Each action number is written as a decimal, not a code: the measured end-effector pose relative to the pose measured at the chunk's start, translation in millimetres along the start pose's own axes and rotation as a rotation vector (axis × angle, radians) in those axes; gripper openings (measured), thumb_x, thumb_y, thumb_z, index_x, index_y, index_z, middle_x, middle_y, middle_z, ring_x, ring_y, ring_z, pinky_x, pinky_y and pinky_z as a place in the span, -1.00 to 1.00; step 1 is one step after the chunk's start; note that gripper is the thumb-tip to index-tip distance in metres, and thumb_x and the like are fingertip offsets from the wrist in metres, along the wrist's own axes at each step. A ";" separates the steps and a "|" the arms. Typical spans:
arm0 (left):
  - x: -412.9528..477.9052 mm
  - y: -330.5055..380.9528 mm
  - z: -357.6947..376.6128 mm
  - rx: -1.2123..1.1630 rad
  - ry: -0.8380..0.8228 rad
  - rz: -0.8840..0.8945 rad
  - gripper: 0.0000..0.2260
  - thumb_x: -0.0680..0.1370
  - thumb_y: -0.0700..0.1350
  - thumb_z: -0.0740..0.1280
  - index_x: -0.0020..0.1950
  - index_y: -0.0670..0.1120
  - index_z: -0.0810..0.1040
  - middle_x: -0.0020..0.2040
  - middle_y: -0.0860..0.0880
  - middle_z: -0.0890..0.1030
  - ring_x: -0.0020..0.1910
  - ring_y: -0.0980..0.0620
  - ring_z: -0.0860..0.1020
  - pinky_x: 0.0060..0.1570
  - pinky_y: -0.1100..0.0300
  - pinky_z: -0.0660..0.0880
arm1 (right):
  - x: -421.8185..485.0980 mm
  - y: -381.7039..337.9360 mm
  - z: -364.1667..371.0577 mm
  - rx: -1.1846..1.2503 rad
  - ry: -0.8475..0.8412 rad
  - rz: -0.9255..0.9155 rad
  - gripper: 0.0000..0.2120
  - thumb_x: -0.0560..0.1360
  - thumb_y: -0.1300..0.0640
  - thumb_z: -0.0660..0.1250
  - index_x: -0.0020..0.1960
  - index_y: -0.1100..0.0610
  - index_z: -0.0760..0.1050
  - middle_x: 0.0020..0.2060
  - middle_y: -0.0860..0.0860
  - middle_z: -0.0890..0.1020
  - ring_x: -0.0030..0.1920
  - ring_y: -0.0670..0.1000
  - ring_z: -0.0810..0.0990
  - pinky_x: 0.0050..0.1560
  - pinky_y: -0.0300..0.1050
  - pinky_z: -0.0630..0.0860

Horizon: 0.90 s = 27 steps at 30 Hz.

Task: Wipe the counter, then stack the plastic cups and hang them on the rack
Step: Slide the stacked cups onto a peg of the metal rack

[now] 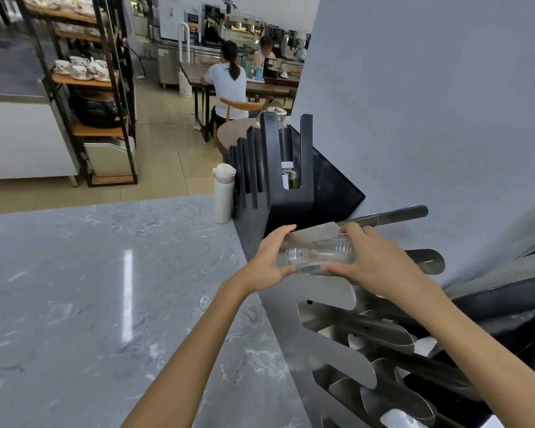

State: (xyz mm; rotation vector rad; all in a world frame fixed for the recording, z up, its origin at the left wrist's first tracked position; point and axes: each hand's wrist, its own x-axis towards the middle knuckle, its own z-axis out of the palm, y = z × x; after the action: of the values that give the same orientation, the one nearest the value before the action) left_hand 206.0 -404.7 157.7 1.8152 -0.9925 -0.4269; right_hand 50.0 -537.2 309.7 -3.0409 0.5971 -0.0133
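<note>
A stack of clear plastic cups (317,256) lies on its side between both hands, over the top slot of the steel cup rack (331,344). My left hand (267,261) grips the stack's left end, thumb below and fingers above. The right end is held by my right hand (374,264), which covers part of the cups. The rack's long metal fingers (383,219) run to the right behind the stack. Grey marbled counter (105,288) spreads to the left and shines under a light.
A black slotted holder (278,180) with a bottle inside stands just behind the rack. A white flask (223,194) stands at the counter's far edge. A grey wall (430,103) closes the right side. Two people sit at a far table; shelves with crockery stand at left.
</note>
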 end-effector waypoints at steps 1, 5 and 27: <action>0.6 -0.1 -0.3 -0.008 0.017 -0.006 -0.27 0.52 -0.07 0.47 0.53 0.23 0.12 0.55 0.15 0.18 0.50 0.04 0.22 0.50 -0.07 0.26 | 2.5 -0.1 0.2 0.021 -0.006 -0.009 -0.24 0.35 -0.36 0.37 0.40 0.01 0.27 0.29 0.07 0.49 0.13 0.11 0.58 -0.07 -0.10 0.49; 3.2 -0.6 1.3 -0.067 0.040 -0.018 -0.36 0.52 -0.16 0.48 0.49 0.17 0.25 0.47 0.08 0.29 0.44 0.03 0.31 0.45 -0.12 0.36 | 6.6 10.3 -7.2 0.102 -0.131 -0.087 -0.24 0.38 -0.25 0.43 0.45 -0.13 0.14 0.37 0.03 0.37 0.20 0.08 0.54 0.02 -0.12 0.48; 3.5 1.4 6.6 -0.088 0.089 -0.038 -0.34 0.52 -0.20 0.43 0.29 0.47 0.23 0.37 0.18 0.31 0.40 0.02 0.31 0.43 -0.17 0.36 | 20.2 9.0 1.7 0.040 -0.030 -0.131 -0.36 0.36 -0.26 0.40 0.36 -0.06 0.33 0.14 -0.01 0.62 0.03 0.05 0.59 -0.14 -0.12 0.49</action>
State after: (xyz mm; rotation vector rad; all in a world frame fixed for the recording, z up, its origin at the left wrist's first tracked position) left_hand 203.2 -411.6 156.4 1.7607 -0.8656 -0.4035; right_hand 65.4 -553.1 307.6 -3.0295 0.3902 0.0158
